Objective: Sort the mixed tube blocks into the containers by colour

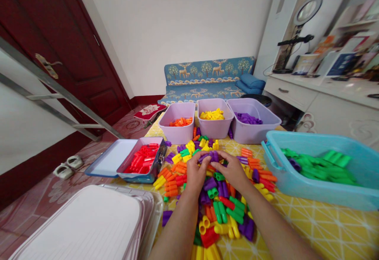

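My left hand (pixel 196 171) and my right hand (pixel 232 169) meet over a heap of coloured plastic tube pieces (pixel 220 208) on the yellow tablecloth (pixel 325 228). Both hands have fingers curled around a bunch of purple pieces (pixel 211 156) held between them. Red, orange, yellow, green and purple pieces lie mixed under and around the hands.
Three lilac bins stand at the back: orange pieces (pixel 177 122), yellow pieces (pixel 213 116), purple pieces (pixel 251 120). A metal tin (pixel 142 161) of red pieces lies left, a blue tub (pixel 319 169) of green pieces right. A white lidded box (pixel 89 224) sits near left.
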Demonstrator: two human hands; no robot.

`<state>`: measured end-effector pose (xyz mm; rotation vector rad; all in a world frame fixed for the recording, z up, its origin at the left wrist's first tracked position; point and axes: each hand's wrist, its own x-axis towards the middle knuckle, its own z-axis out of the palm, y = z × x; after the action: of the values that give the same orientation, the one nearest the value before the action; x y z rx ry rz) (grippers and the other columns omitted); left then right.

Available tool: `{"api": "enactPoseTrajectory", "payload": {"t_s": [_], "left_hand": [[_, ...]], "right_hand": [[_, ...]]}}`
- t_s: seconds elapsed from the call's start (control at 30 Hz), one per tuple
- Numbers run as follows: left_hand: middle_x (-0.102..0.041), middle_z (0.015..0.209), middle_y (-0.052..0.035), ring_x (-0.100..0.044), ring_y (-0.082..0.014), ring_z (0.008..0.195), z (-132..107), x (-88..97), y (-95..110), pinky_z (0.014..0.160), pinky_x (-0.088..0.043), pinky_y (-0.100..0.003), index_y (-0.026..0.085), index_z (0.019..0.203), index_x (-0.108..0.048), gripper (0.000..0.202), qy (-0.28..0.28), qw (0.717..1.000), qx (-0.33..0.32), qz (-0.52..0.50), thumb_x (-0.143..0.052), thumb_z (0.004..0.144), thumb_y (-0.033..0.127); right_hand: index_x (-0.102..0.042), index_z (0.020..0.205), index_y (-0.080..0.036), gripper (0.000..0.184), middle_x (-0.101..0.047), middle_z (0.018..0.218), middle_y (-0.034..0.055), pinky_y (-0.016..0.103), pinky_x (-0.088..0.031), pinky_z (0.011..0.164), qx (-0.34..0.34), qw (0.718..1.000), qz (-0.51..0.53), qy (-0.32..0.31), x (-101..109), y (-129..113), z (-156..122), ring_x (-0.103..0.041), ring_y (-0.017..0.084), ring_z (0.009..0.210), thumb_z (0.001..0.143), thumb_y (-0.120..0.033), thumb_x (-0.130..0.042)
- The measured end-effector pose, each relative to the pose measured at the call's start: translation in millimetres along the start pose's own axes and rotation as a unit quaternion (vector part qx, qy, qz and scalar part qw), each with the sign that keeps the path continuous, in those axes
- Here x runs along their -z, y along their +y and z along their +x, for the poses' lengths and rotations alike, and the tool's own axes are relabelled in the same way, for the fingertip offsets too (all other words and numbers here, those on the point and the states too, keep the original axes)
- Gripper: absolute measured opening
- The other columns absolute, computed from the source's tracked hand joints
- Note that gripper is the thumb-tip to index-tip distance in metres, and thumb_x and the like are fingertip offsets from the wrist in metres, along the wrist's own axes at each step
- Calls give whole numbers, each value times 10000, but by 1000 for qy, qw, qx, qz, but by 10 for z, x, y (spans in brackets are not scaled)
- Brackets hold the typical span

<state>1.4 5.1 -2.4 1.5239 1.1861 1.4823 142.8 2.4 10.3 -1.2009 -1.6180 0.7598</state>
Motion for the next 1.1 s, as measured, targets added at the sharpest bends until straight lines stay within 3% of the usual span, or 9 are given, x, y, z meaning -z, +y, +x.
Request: {"api": "enactPoseTrajectory", "payload": {"t_s": [0.13, 0.27, 0.53, 0.77, 0.83, 0.9, 1.0, 1.03, 1.1], "left_hand": [[-675, 1005, -58, -622, -187, 942, -25, 19, 4, 878, -453, -312, 183, 1076, -625, 265, -19, 1000, -7, -7, -498, 849, 236], [-653, 932, -31, -620, -154, 820, -46, 37, 14, 867, -456, -319, 193, 1193, -510, 397, -29, 998, -2, -49, -405, 818, 116], [-631, 976, -48, -605, -175, 901, -9, 14, -47, 850, -458, -305, 194, 1070, -542, 233, 17, 1000, -3, -24, -521, 850, 267], [-653, 942, -57, -605, -194, 916, 26, 3, -109, 840, -464, -315, 188, 985, -647, 189, 8, 999, -39, 26, -577, 823, 255], [-652, 939, -57, -600, -197, 930, 27, 4, -110, 848, -459, -317, 194, 964, -673, 178, 10, 998, -55, 43, -587, 816, 245], [-655, 940, -58, -605, -190, 909, 26, 0, -115, 833, -462, -310, 195, 983, -672, 194, 15, 997, -53, 48, -590, 813, 235], [-661, 878, -46, -618, -166, 791, 27, -17, -127, 748, -480, -282, 183, 1082, -619, 291, 24, 999, -13, 21, -610, 796, 240], [-656, 829, -34, -615, -156, 741, 28, -23, -129, 713, -481, -270, 178, 1105, -598, 325, 27, 1000, -2, 11, -622, 789, 249], [-641, 752, -11, -609, -144, 678, 28, -30, -124, 672, -478, -254, 169, 1106, -584, 341, 28, 1000, 9, -1, -634, 785, 273]], "right_hand": [[-650, 947, -180, 203, -674, 895, 35, 326, -476, 796, 18, 1000, 7, 19, 45, -14, 11, -609, 185, 830, 756, -244, -620], [-639, 896, -184, 160, -646, 822, 18, 298, -471, 751, 15, 999, 50, 9, 64, -27, 16, -597, 172, 785, 802, -302, -585], [-671, 957, -189, 225, -690, 878, 26, 302, -489, 740, -14, 998, 16, -55, 88, -175, 27, -625, 178, 794, 749, -259, -618], [-717, 781, -190, 127, -703, 730, 9, 290, -484, 602, -39, 990, -41, -128, 538, -249, 225, -614, 181, 653, 686, -223, -640], [-706, 689, -181, 61, -670, 621, 4, 280, -475, 551, -68, 993, -40, -82, 706, -250, 375, -590, 168, 579, 644, -213, -679], [-686, 702, -173, 83, -650, 599, 4, 274, -489, 539, -84, 994, 32, 54, 835, -268, 538, -589, 151, 549, 632, -213, -707], [-642, 850, -173, 215, -676, 753, 25, 287, -545, 652, -61, 938, 220, 260, 885, -314, 688, -661, 151, 676, 655, -228, -716], [-629, 890, -173, 249, -683, 807, 35, 292, -553, 687, -60, 921, 259, 285, 854, -326, 689, -675, 154, 727, 663, -233, -712], [-628, 937, -169, 281, -696, 870, 55, 296, -557, 702, -79, 928, 258, 257, 726, -331, 611, -683, 162, 762, 680, -258, -701]]}}
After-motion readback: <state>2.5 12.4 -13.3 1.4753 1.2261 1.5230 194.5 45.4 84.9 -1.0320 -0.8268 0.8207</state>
